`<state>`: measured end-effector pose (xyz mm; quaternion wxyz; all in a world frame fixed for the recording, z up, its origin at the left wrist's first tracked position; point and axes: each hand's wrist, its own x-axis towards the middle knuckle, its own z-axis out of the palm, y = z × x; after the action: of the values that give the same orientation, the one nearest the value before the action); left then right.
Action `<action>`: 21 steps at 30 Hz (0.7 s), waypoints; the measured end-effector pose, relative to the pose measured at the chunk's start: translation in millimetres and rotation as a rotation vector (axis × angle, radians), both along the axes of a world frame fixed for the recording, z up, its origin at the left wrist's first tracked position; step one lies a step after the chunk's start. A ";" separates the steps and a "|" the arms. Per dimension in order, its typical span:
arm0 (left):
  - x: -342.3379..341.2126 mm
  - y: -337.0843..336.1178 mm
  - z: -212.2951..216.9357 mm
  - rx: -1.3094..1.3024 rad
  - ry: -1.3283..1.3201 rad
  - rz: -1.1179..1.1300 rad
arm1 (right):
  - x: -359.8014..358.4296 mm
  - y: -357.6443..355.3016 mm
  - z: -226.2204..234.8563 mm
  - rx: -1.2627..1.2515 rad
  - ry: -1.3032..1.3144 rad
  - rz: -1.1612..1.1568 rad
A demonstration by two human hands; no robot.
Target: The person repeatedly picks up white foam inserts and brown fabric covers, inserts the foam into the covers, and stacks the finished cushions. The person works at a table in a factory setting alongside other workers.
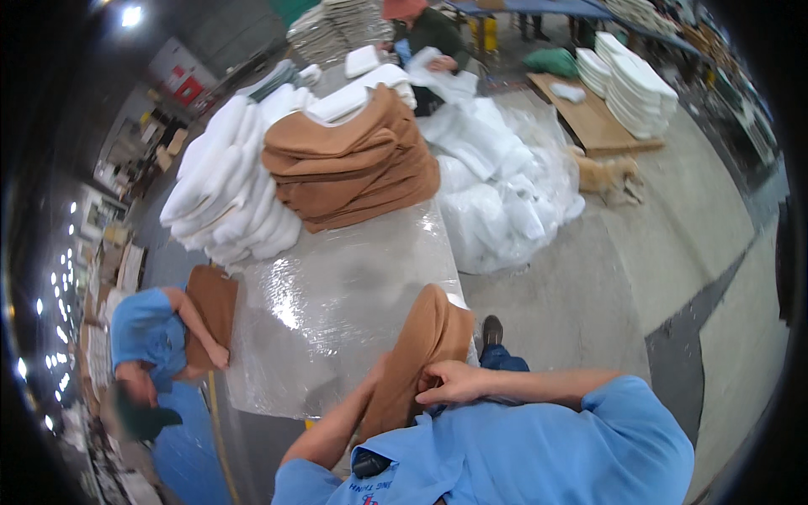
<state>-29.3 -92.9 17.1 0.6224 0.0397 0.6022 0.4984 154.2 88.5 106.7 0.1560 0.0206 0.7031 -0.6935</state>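
A brown, thick fabric piece (425, 337) stands folded upright in front of my chest, at the near edge of the table. My right hand (450, 383) has its fingers curled in a pinch at the right side of this fabric. My left hand (379, 374) reaches behind the left side of the piece, so its fingers are hidden. A bit of white (457, 300) shows at the fabric's upper right edge. Farther up the table lies a stack of similar brown fabric pieces (353, 164).
The table (337, 286) is wrapped in clear film. White padded pieces (227, 185) are piled at far left. Filled clear plastic bags (505, 185) stand right of it. One co-worker (147, 337) holds brown fabric at left; another (429, 42) works far back. A tan dog (606, 175) is on the floor.
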 end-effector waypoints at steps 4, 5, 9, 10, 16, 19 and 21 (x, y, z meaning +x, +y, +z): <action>26.9 9.6 5.5 0.022 0.073 0.059 | 24.4 31.2 -51.9 -0.016 -0.059 0.052; 30.2 10.9 8.2 0.037 0.106 0.079 | 27.4 41.2 -60.2 -0.083 -0.192 0.027; 20.3 44.8 16.7 0.020 0.279 -0.098 | 24.0 72.1 -119.5 -0.091 -0.180 -0.962; 13.5 50.3 16.2 -0.015 0.335 -0.183 | 23.4 79.5 -123.7 -0.099 -0.251 -0.997; 9.7 60.8 -0.9 -0.123 0.233 -0.057 | 11.9 67.2 -117.7 -0.462 -0.470 -0.968; 12.8 60.4 -2.8 0.013 0.369 0.124 | 9.9 50.3 -121.8 -0.539 -0.328 -1.152; 16.2 55.2 2.8 0.100 0.483 0.240 | 6.0 47.7 -111.5 -0.609 -0.239 -1.185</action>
<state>-13.1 -37.7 19.9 0.3942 0.1163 0.7084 0.5738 160.3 136.2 -4.8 -0.1748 0.4343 0.3243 -0.8220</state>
